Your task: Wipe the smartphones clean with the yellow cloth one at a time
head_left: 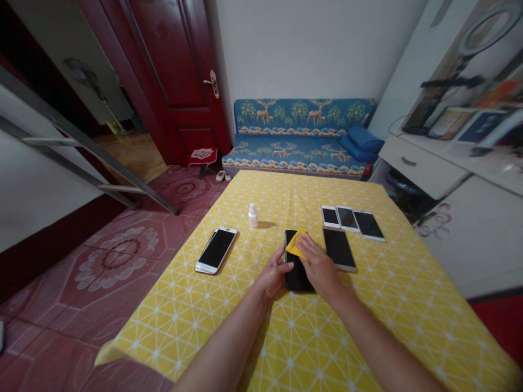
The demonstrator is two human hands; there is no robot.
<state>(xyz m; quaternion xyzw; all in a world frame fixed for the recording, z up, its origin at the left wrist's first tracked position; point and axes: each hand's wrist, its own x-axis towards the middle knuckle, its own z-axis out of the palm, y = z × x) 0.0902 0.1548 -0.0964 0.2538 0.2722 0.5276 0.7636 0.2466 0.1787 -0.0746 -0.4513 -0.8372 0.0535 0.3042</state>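
Right fingers point(305, 246) stretched almost flat and close together, pressing a small yellow cloth point(295, 243) down on the upper part of a black phone point(296, 269); nothing gripped, only pushed against the glass. Right hand point(320, 268) lying palm down over the right edge of this phone, wrist straight, bare forearm running back to the lower right. Left fingers point(285, 266) curled a little, thumb and fingertips touching the left edge of the same phone, holding it steady from the side. Left hand point(273, 276) resting on the surface point(368, 305), forearm coming in from the bottom centre. Phone flat, thin, rectangular, with a dark glossy screen, near the middle of the surface. Cloth soft, folded to a rough triangle. Surface covered with a yellow cover printed with white triangle lines. Just right of the right hand, another dark phone point(339, 249) with a pale frame; behind it, three phones in a row point(352, 220), side by side. Well apart on the left, a white-framed phone point(216, 250). Behind the hands, a small white bottle point(253, 215), upright.
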